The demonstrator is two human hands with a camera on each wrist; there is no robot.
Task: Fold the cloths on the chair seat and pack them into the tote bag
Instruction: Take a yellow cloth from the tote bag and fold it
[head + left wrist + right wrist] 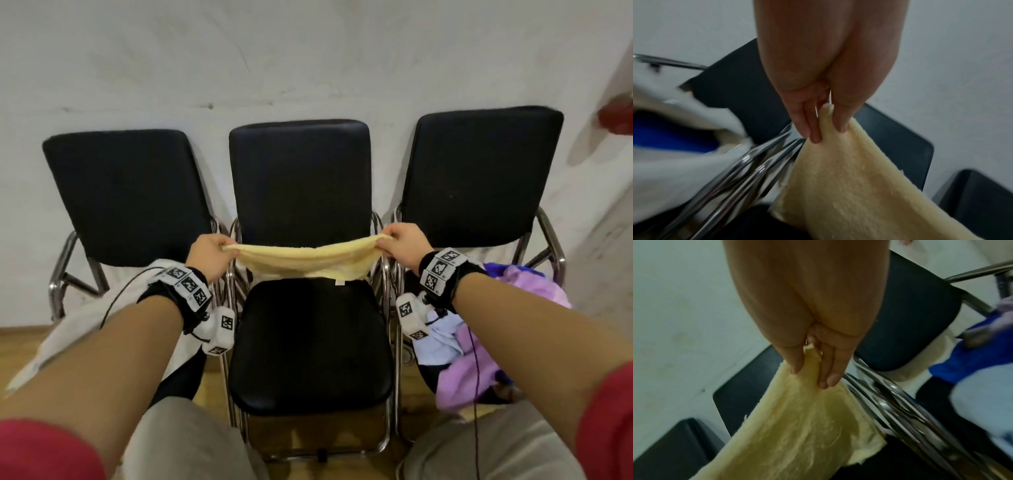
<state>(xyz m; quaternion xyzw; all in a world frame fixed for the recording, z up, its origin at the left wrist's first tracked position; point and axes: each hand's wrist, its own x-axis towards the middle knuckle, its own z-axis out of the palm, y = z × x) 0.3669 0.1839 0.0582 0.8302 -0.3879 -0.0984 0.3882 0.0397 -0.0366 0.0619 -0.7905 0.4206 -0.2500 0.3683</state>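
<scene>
Yellow cloth (305, 262) hangs in the air over the black seat (310, 346) of the middle chair, stretched out between two hands. Left hand (209, 255) pinches one top corner, thumb and fingers (813, 129) squeezed on it. Right hand (406, 247) pinches the other corner the same way. A white bag (85, 329) lies on the left chair (something blue is inside). More cloths (479, 349) are piled on the right chair. Behind the chairs is a white wall (308, 61)
</scene>
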